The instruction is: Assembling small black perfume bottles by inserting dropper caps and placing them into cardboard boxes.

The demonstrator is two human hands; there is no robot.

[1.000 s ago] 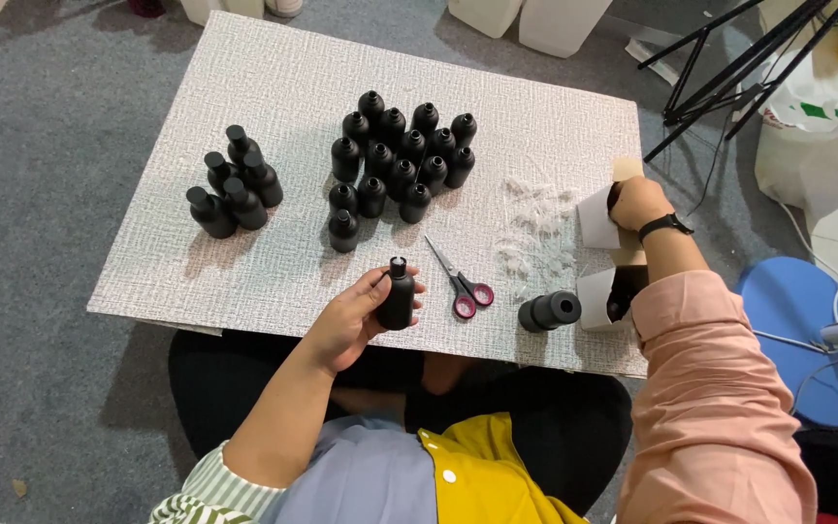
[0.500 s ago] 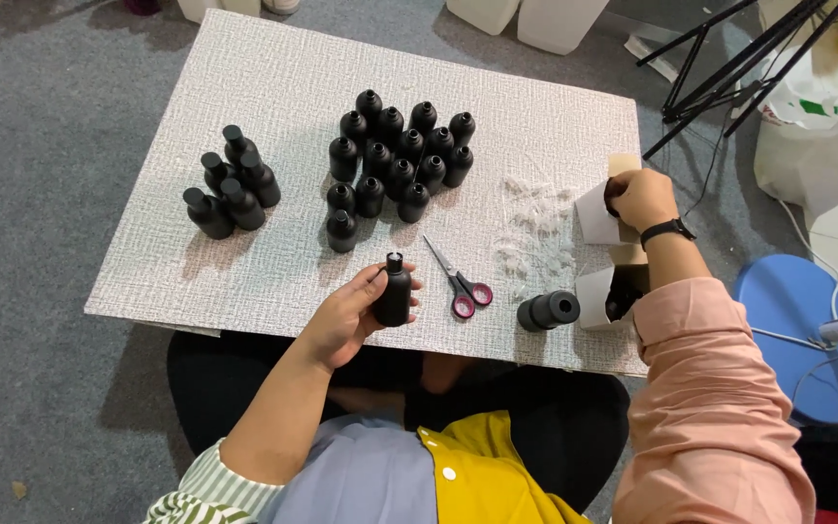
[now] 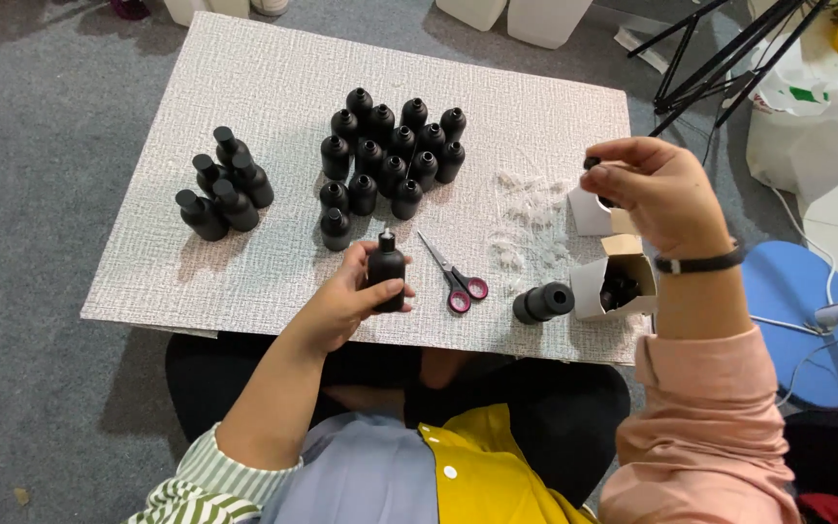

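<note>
My left hand grips a small black bottle upright near the front edge of the white textured board. My right hand is raised above the board's right side and pinches a small black cap between its fingertips. Below it stands an open white cardboard box with black caps inside. Many black bottles stand grouped at the board's middle, and several capped ones stand to the left.
Pink-handled scissors lie just right of the held bottle. A black cylinder lies on its side by the box. Clear plastic scraps litter the right part. A blue stool and black tripod legs stand at the right.
My right hand has risen from the box at the board's right edge, now holding a small black cap. My left hand has kept the bottle in place.
</note>
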